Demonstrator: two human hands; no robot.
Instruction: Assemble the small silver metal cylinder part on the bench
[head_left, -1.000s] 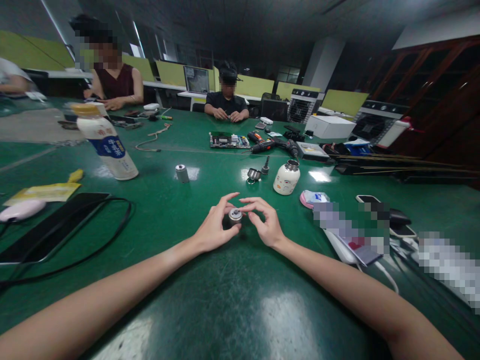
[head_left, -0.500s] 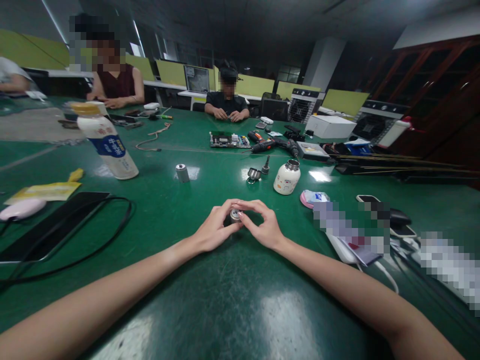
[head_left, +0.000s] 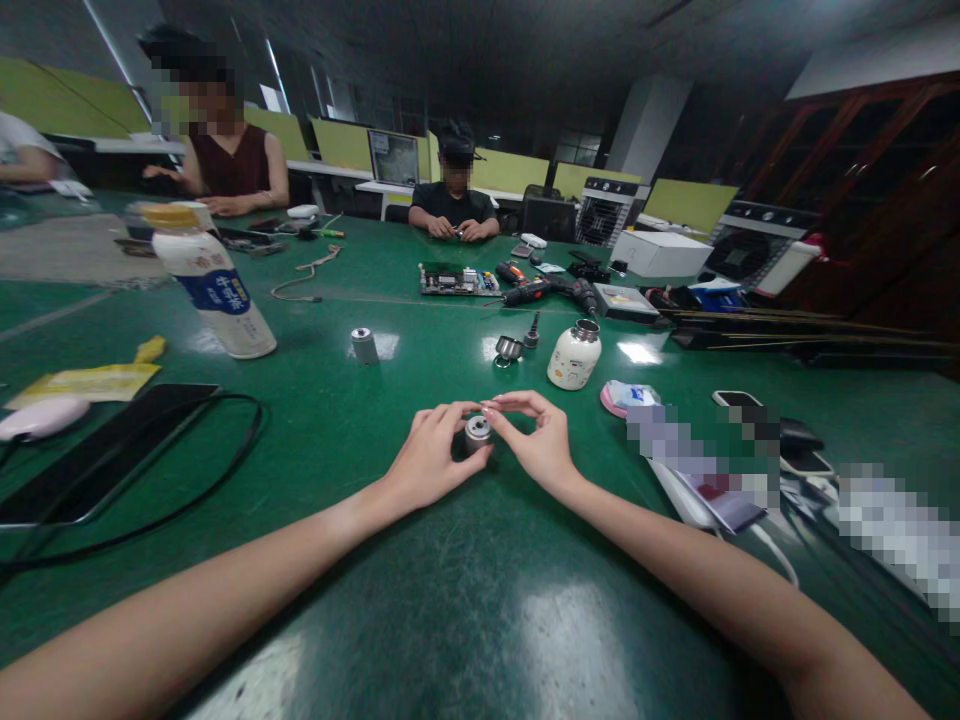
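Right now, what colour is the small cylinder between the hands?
The cylinder is silver-grey, with dark marks on top; best seen in the head view.

Place: an office, its big green table doubling as a workbench
Partitions: yellow-green, above white desks beyond the table's far edge
Chair: dark, past the far edge
People: one seated at the far edge, another towards the far left corner
Bench gear: circuit board and drills, nearer the far edge
Fan units: two, beyond the far right corner
Cabinets: reddish wood, past the right side
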